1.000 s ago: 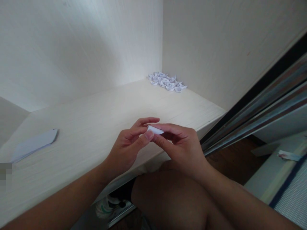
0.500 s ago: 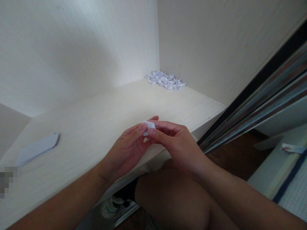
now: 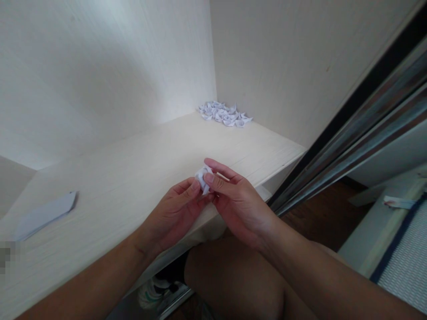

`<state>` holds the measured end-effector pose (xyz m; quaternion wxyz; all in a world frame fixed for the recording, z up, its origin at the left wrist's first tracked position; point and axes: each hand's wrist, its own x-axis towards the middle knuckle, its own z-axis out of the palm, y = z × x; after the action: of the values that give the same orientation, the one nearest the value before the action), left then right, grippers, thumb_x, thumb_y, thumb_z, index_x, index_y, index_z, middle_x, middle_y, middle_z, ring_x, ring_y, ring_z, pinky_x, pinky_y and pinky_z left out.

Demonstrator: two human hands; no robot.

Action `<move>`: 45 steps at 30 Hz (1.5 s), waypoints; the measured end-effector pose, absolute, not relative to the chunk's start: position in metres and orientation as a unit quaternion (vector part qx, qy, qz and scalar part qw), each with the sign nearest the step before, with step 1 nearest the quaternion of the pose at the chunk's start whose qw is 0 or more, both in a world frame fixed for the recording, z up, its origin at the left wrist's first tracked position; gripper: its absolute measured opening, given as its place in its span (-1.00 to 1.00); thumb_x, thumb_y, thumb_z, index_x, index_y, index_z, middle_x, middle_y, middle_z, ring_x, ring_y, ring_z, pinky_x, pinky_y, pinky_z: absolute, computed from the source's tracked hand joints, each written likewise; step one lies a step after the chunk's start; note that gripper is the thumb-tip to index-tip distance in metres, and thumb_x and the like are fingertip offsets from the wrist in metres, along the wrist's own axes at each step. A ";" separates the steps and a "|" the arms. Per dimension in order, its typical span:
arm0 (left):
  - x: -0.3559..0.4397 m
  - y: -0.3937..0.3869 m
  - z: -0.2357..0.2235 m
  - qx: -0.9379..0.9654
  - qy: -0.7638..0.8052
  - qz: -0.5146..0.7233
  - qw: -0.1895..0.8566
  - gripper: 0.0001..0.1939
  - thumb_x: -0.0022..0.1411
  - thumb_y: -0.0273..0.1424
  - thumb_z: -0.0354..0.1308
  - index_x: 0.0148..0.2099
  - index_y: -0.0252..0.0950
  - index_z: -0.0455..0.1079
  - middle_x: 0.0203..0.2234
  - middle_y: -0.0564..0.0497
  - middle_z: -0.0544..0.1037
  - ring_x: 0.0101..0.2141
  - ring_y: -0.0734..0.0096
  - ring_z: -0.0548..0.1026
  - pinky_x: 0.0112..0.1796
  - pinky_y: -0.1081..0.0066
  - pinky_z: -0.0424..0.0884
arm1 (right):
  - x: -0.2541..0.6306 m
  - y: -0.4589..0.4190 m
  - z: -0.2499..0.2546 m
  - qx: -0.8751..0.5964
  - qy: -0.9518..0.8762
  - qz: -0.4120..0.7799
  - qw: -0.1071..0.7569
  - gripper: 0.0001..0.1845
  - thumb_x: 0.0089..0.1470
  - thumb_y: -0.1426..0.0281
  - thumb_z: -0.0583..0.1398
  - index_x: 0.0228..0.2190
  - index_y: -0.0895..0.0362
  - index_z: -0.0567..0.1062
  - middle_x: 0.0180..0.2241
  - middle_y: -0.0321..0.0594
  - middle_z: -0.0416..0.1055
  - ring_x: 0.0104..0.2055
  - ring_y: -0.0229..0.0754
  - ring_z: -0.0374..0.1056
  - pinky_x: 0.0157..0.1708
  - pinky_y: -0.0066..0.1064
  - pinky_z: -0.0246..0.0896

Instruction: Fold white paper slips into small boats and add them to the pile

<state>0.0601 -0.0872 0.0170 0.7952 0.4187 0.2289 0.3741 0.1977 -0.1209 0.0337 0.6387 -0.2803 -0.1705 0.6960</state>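
A small white folded paper (image 3: 202, 174) is pinched between both hands above the front edge of the shelf. My left hand (image 3: 178, 206) grips its lower left side, thumb on top. From the right, my right hand (image 3: 233, 193) presses its thumb on the near face, with the index finger stretched out behind. The paper looks partly opened into a small boat-like shape; its underside is hidden by fingers. In the far corner lies a cluster of several small folded paper boats (image 3: 225, 114).
A stack of white paper sheets (image 3: 46, 215) lies on the left of the white shelf (image 3: 133, 160). Walls rise behind and to the right. Dark sliding-door rails (image 3: 333, 133) run along the right. A shoe (image 3: 150, 293) sits below the shelf, near my bent leg (image 3: 236, 275).
The folded paper has turned from a flat, narrow piece into a more opened shape. My fingers have shifted their hold around it, and the view has drifted slightly.
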 end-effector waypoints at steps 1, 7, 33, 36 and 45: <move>0.060 -0.087 0.016 0.418 0.231 0.375 0.794 -0.80 0.40 -0.32 0.20 -0.08 -0.32 0.58 0.00 -0.09 0.58 0.04 0.27 0.47 0.10 0.34 0.37 | 0.197 -0.121 0.034 -0.279 -0.170 0.697 0.639 -0.56 -0.17 0.42 0.52 -0.18 0.04 0.65 -0.41 -0.39 0.51 -0.35 -0.35 0.34 -0.23 -0.45 0.18; 0.059 -0.088 0.014 0.420 0.217 0.375 0.798 -0.81 0.36 -0.30 0.25 -0.12 -0.32 0.59 -0.17 -0.07 0.58 -0.15 0.35 0.49 -0.01 0.37 0.42 | 0.198 -0.124 0.036 -0.268 -0.186 0.706 0.628 -0.53 -0.16 0.39 0.53 -0.14 0.10 0.64 -0.54 -0.45 0.37 -0.49 -0.41 0.16 -0.42 -0.50 0.04; 0.057 -0.092 0.026 0.409 0.215 0.339 0.819 -0.78 0.27 -0.22 0.31 -0.33 -0.24 0.51 -0.32 -0.01 0.59 -0.15 0.21 0.59 0.03 0.17 0.47 | 0.213 -0.129 0.045 -0.208 -0.273 0.756 0.557 -0.52 0.04 0.45 0.43 0.02 0.05 0.56 -0.59 -0.54 0.09 -0.61 -0.49 -0.18 -0.62 -0.59 -0.24; 0.056 -0.093 0.026 0.401 0.221 0.345 0.820 -0.79 0.23 -0.24 0.36 -0.34 -0.25 0.52 -0.30 -0.01 0.57 -0.11 0.24 0.55 0.06 0.22 0.43 | 0.215 -0.129 0.047 -0.213 -0.283 0.756 0.550 -0.52 0.02 0.44 0.44 0.01 0.04 0.56 -0.62 -0.57 0.04 -0.63 -0.49 -0.22 -0.66 -0.60 -0.29; 0.057 -0.089 0.026 0.415 0.190 0.357 0.815 -0.82 0.32 -0.33 0.27 -0.15 -0.35 0.57 -0.18 -0.14 0.61 -0.08 0.19 0.53 0.15 0.12 0.31 | 0.224 -0.127 0.040 -0.276 -0.296 0.727 0.555 -0.55 -0.03 0.42 0.47 -0.08 -0.01 0.57 -0.45 -0.46 0.39 -0.65 -0.54 0.05 -0.67 -0.60 -0.20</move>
<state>0.0569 -0.0889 0.0258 0.8147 0.4152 0.1902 0.3574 0.2241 -0.1271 0.0397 0.5546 -0.2757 -0.2957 0.7273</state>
